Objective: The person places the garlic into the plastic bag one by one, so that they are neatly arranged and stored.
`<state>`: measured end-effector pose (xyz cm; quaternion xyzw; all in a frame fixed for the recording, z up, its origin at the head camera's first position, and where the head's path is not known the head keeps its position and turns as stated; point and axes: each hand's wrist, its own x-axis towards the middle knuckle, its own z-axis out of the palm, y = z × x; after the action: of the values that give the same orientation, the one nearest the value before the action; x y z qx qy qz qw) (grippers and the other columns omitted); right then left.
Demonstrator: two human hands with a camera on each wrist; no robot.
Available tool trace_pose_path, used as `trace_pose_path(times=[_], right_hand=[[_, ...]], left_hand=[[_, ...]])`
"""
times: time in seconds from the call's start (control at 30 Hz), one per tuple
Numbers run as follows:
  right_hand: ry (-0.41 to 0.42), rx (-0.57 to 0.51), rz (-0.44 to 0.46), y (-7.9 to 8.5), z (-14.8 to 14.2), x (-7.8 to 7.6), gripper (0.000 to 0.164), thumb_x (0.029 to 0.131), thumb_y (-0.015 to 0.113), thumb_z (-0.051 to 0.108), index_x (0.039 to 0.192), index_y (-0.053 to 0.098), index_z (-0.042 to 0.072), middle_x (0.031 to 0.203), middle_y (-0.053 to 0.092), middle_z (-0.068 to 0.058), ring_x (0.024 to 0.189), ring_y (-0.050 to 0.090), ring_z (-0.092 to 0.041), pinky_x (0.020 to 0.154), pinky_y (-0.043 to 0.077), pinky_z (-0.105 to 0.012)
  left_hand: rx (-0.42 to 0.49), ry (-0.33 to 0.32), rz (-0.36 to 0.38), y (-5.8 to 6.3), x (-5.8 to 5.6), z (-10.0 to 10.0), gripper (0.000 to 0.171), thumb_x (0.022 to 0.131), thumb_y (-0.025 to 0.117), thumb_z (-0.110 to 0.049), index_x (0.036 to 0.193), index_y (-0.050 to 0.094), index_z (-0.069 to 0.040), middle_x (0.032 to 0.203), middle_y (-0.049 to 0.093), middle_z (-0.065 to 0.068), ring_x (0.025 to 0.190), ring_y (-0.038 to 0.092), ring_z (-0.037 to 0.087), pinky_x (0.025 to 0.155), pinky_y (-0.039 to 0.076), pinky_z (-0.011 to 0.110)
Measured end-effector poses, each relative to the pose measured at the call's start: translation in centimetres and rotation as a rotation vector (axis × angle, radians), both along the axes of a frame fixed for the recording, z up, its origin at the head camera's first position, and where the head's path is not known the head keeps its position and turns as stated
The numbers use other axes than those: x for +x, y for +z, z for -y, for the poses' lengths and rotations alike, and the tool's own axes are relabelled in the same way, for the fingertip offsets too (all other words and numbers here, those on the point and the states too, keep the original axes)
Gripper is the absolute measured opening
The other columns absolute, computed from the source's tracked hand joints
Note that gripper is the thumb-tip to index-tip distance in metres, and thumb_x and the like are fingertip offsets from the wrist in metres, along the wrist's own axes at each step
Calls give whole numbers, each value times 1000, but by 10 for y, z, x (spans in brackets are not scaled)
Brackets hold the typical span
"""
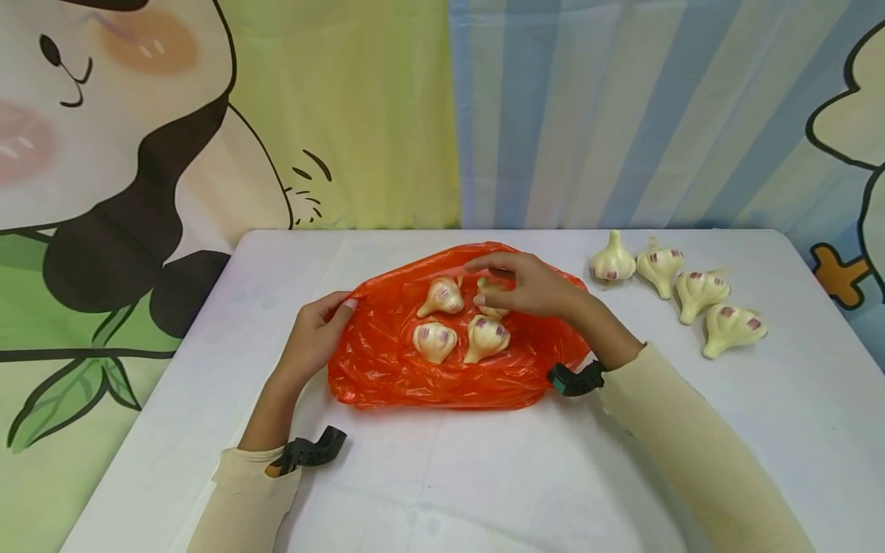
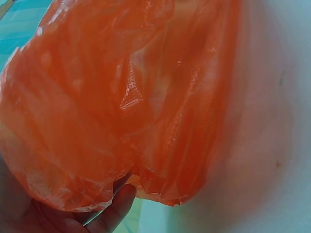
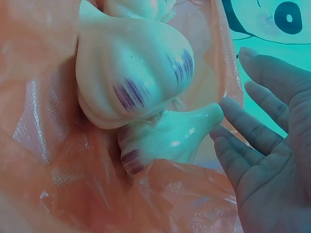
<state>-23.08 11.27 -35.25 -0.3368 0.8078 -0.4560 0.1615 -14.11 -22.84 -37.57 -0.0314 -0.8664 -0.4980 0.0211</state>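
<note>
A red plastic bag (image 1: 387, 376) lies spread on the table with its mouth open and several garlic bulbs (image 1: 434, 341) inside. My left hand (image 1: 318, 334) pinches the bag's left edge; in the left wrist view its thumb (image 2: 121, 201) shows at the rim. My right hand (image 1: 528, 286) is over the bag's right part, fingers extended around the far right bulb (image 1: 492, 296) and partly hiding it. In the right wrist view the fingers (image 3: 257, 131) are spread apart, with one fingertip at the stem of a bulb (image 3: 170, 136); whether it touches I cannot tell.
More garlic bulbs (image 1: 701, 292) lie in a slanting row at the back right of the white table (image 1: 429, 476). Behind the table's far edge hangs a printed curtain (image 1: 373, 115). Black wrist cameras (image 1: 318, 448) sit on both forearms.
</note>
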Motion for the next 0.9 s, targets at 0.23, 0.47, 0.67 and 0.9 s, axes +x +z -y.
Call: trace_pose_path(times=[0.23, 0.47, 0.67, 0.9], right_hand=[[-19, -30, -48, 2, -6, 2, 44, 90, 72, 19, 130, 61, 7, 131, 58, -10, 125, 49, -32, 102, 39, -50], [-74, -70, -56, -1, -17, 1, 41, 90, 71, 17, 129, 62, 7, 129, 59, -7, 127, 50, -28, 102, 41, -47], [-126, -120, -50, -1, -27, 0, 41, 90, 71, 14, 130, 61, 7, 129, 59, -9, 125, 51, -27, 102, 40, -48], [-186, -153, -51, 1, -40, 2, 40, 91, 70, 16, 129, 61, 6, 128, 59, -11, 123, 53, -28, 100, 42, -48]], left_hand=[[0, -2, 4, 0, 0, 0, 38, 103, 48, -31, 124, 64, -3, 112, 65, 12, 94, 57, 24, 79, 51, 21], [-4, 2, 6, -1, -1, 0, 38, 103, 48, -31, 124, 64, -3, 112, 66, 11, 95, 58, 23, 80, 51, 22], [-10, 4, 3, -2, -1, 0, 38, 103, 49, -32, 124, 64, -4, 112, 66, 11, 95, 59, 23, 80, 51, 22], [-11, -1, -3, -3, -1, 0, 38, 103, 49, -31, 124, 64, -3, 112, 66, 11, 95, 58, 23, 80, 51, 21]])
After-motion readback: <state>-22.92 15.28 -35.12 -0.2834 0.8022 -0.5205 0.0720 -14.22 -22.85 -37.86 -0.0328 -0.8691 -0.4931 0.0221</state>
